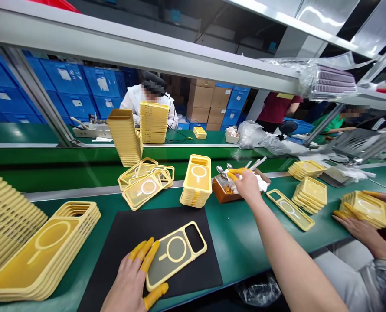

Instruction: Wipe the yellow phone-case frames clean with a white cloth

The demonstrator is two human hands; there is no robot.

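Observation:
A yellow phone case (176, 253) with a clear back and a ring lies on the black mat (115, 242). My left hand (134, 275), in yellow finger cots, holds its left end, fingers along that end and thumb at the near edge. My right hand (245, 182) reaches over a small brown box (224, 195) containing metal spoons (221, 170) and white cloth or tissue (261, 182). Its fingers are drawn together there; whatever they grip is hidden. Behind the mat, a neat stack of cases (196, 182) stands beside a loose pile of cases (145, 186).
Tall case stacks (40, 251) fill the left side. A leaning stack (124, 136) rises at the back ledge. To the right are a single case (290, 210), more stacks (310, 195), and a co-worker's hands (358, 225) on cases. Another person (147, 99) sits opposite. A shelf beam (147, 47) crosses overhead.

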